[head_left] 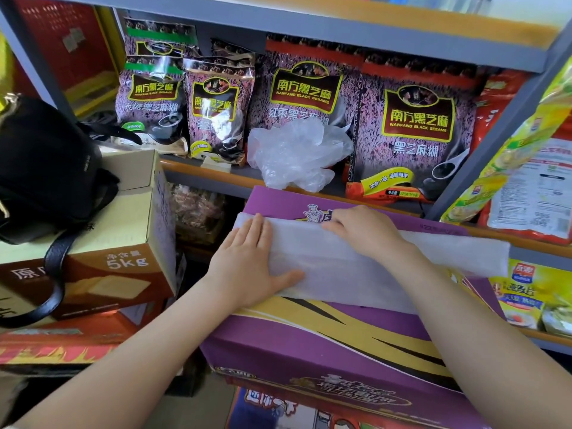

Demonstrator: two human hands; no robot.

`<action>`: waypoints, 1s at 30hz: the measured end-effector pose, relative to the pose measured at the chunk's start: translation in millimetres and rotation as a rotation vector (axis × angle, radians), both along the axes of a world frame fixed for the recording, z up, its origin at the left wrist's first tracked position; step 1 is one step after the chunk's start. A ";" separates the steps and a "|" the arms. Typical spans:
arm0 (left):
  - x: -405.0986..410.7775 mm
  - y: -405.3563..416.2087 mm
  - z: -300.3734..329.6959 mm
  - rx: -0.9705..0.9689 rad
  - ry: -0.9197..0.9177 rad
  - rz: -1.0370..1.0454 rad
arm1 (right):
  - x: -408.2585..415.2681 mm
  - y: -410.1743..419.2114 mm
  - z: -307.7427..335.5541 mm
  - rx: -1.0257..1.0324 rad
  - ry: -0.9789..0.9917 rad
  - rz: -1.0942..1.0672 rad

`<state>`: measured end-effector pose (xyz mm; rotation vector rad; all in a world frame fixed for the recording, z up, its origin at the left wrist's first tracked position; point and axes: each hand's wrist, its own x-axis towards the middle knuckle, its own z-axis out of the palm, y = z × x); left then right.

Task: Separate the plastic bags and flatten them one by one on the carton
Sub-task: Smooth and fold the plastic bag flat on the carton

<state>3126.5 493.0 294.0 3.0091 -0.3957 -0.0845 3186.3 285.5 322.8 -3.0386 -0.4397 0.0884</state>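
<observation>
A purple and yellow carton (325,345) lies in front of me, tilted toward the shelf. A flat, translucent white plastic bag (356,267) stretches across its top. My left hand (250,261) lies flat on the bag's left end, fingers straight, thumb spread out. My right hand (362,230) rests on the bag's upper edge near the middle, its fingers bent over that edge. A crumpled bunch of clear plastic bags (297,153) sits on the shelf just behind the carton.
Black sesame packets (414,131) line the shelf behind the crumpled bags. On the left, a black handbag (46,168) sits on a 5 kg cardboard box (123,243). Yellow cereal packs (526,168) hang at the right.
</observation>
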 end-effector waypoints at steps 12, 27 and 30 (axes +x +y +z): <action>-0.8 -84.8 -5.4 -0.038 0.017 -0.125 | -7.7 -35.0 -2.8 0.013 -0.054 0.022; -4.2 -84.3 -2.2 0.016 0.016 -0.131 | -58.2 -141.9 2.4 -0.316 -0.211 -0.384; -5.3 -85.4 -1.5 0.009 0.020 -0.121 | -70.0 -75.7 10.2 -0.062 -0.373 -0.261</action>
